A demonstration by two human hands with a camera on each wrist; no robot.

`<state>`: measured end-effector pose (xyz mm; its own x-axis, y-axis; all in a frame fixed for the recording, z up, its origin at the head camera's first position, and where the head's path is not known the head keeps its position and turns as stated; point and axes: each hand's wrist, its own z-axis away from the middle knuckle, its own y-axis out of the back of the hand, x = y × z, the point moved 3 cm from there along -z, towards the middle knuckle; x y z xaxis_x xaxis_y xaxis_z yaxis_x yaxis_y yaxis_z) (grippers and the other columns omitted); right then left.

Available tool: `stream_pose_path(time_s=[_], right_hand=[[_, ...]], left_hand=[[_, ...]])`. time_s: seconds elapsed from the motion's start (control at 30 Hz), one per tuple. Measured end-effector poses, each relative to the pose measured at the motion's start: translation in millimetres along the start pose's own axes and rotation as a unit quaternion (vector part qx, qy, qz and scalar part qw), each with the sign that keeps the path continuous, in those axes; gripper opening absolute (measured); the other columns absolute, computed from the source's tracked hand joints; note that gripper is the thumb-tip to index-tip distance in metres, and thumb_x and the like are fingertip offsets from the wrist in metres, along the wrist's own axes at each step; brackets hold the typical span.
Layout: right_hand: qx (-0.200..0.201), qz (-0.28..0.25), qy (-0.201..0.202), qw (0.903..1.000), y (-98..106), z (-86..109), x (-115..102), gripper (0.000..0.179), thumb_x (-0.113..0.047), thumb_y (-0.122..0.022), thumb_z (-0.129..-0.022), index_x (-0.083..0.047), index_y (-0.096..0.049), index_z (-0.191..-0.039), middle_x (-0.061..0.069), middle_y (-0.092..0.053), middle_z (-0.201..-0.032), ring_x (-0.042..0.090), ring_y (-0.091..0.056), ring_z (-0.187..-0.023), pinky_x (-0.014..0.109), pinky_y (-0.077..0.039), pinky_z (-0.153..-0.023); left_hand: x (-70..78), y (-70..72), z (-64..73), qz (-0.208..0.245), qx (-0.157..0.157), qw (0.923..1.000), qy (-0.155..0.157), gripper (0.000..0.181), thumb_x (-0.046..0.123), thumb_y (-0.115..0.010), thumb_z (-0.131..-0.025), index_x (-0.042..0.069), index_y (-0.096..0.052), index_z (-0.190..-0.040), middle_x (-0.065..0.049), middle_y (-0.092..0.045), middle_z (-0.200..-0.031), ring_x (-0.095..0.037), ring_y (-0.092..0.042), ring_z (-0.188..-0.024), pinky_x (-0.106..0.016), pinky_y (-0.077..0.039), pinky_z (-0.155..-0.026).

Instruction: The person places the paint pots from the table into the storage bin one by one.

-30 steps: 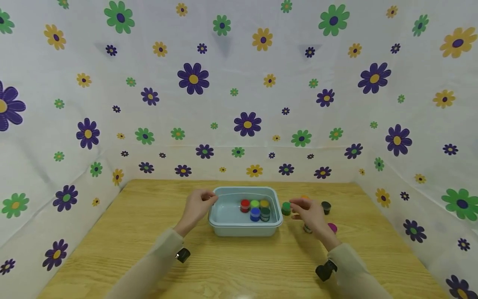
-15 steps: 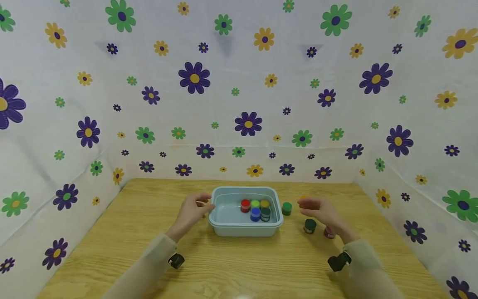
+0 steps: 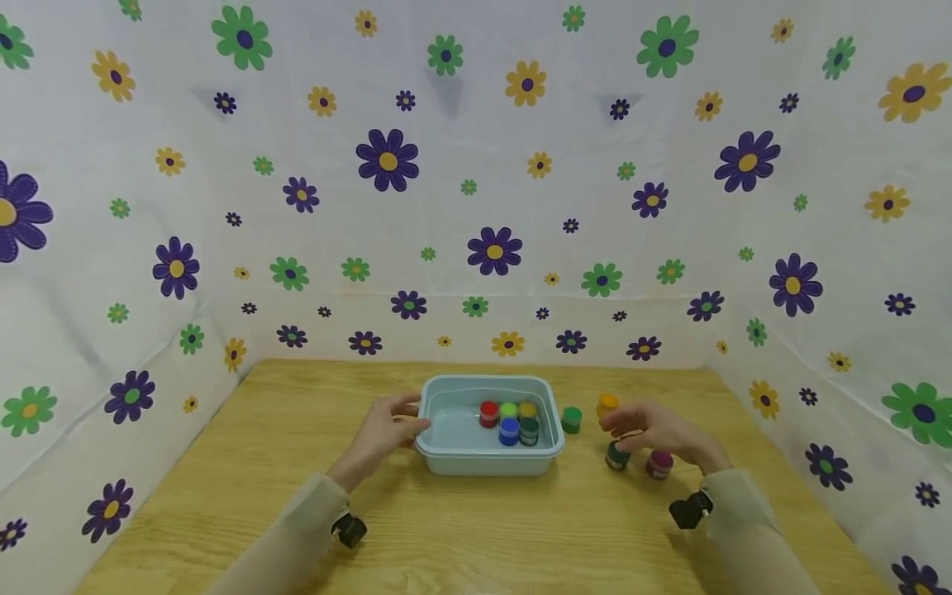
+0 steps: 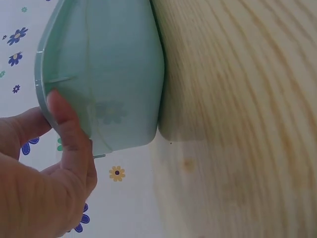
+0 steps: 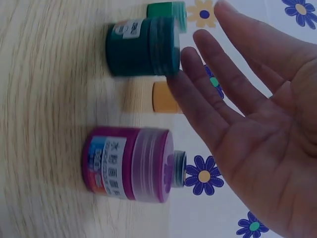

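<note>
My left hand [image 3: 383,434] pinches the left rim of a pale blue plastic tub [image 3: 491,464]; the left wrist view shows fingers [image 4: 72,129] under the lip and the thumb on its other side. Over the right part of the table my right hand [image 3: 658,430] has its fingers spread and holds nothing. Its fingertips are right by the lid of a dark green paint jar [image 5: 138,47]. A magenta paint jar [image 5: 126,166] stands nearer to me, below the palm. An orange paint jar [image 3: 607,403] stands just beyond the fingers.
Inside the tub, at its right side, stand a red jar [image 3: 488,414], a blue jar [image 3: 509,430] and several others. A green jar [image 3: 571,420] stands close outside its right wall. In the right wrist view, a dark jar [image 5: 179,168] shows partly behind the magenta one. Flowered cloth surrounds the table.
My left hand has lowered onto the tub's rim and taken hold. The right hand has moved right, away from the green jar, and its fingers have spread; the tub stays about in place.
</note>
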<state>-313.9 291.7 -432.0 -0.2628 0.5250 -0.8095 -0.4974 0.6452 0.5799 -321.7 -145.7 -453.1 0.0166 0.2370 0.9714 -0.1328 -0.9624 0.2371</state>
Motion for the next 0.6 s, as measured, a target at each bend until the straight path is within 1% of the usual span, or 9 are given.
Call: stream_pose_path(time_s=[0.1,0.2,0.27,0.33,0.43,0.5,0.6], right_hand=[[-0.016,0.017,-0.014,0.9996,1,3.2,1,0.042,-0.007,-0.068,-0.09,0.006,-0.057,-0.129,0.028,-0.058,-0.131,0.044,-0.055,-0.12,0.051,-0.051,-0.1],[-0.022,0.038,-0.021,0.9988,3,4.4,2,0.042,-0.006,-0.069,-0.088,0.004,-0.059,-0.127,0.026,-0.059,-0.129,0.041,-0.057,-0.118,0.055,-0.049,-0.1],[-0.025,0.042,-0.024,0.9985,3,3.8,3,0.042,-0.005,-0.07,-0.087,0.003,-0.06,-0.127,0.025,-0.06,-0.129,0.04,-0.057,-0.118,0.057,-0.048,-0.1],[-0.03,0.047,-0.025,0.9981,2,2.2,5,0.04,-0.005,-0.07,-0.087,0.002,-0.061,-0.126,0.023,-0.061,-0.128,0.038,-0.058,-0.117,0.057,-0.047,-0.101],[-0.038,0.047,-0.022,0.9979,0,0.0,10,0.038,-0.005,-0.072,-0.087,0.001,-0.062,-0.123,0.021,-0.063,-0.127,0.037,-0.058,-0.117,0.057,-0.047,-0.102],[-0.041,0.046,-0.016,0.9979,-1,-1.6,13,0.038,-0.005,-0.073,-0.086,0.001,-0.063,-0.122,0.021,-0.063,-0.126,0.036,-0.059,-0.117,0.054,-0.048,-0.101],[-0.042,0.052,-0.006,0.9978,-2,-4.0,14,0.038,-0.004,-0.074,-0.085,0.002,-0.063,-0.121,0.021,-0.064,-0.123,0.036,-0.059,-0.114,0.053,-0.05,-0.099]], left_hand=[[-3.4,-0.9,-0.5,0.02,-0.001,0.9998,0.01,0.054,0.009,-0.072,-0.088,0.008,-0.054,-0.139,-0.021,-0.057,-0.125,-0.032,-0.066,-0.094,-0.032,-0.06,-0.064],[-6.8,-1.3,-2.4,0.043,0.0,0.999,0.011,0.054,0.007,-0.072,-0.088,0.007,-0.054,-0.139,-0.021,-0.056,-0.122,-0.027,-0.066,-0.086,-0.032,-0.06,-0.062],[-9.1,-1.2,-3.4,0.059,0.004,0.9981,0.012,0.053,0.006,-0.072,-0.088,0.007,-0.055,-0.138,-0.02,-0.057,-0.119,-0.023,-0.065,-0.079,-0.032,-0.059,-0.06],[-11.5,-1.1,-4.2,0.075,0.006,0.9971,0.016,0.053,0.004,-0.072,-0.087,0.007,-0.055,-0.138,-0.019,-0.057,-0.116,-0.021,-0.063,-0.075,-0.032,-0.059,-0.059],[-13.7,-1.8,-3.8,0.086,0.003,0.996,0.026,0.053,0.004,-0.072,-0.088,0.008,-0.055,-0.138,-0.016,-0.056,-0.114,-0.018,-0.062,-0.072,-0.031,-0.058,-0.06],[-13.7,-2.7,-3.2,0.093,-0.001,0.9951,0.032,0.053,0.004,-0.071,-0.088,0.01,-0.055,-0.138,-0.015,-0.056,-0.114,-0.018,-0.062,-0.073,-0.032,-0.058,-0.061],[-13.6,-3.3,-2.0,0.097,-0.003,0.9946,0.035,0.054,0.006,-0.071,-0.089,0.011,-0.054,-0.139,-0.013,-0.055,-0.113,-0.018,-0.062,-0.075,-0.032,-0.058,-0.063]])
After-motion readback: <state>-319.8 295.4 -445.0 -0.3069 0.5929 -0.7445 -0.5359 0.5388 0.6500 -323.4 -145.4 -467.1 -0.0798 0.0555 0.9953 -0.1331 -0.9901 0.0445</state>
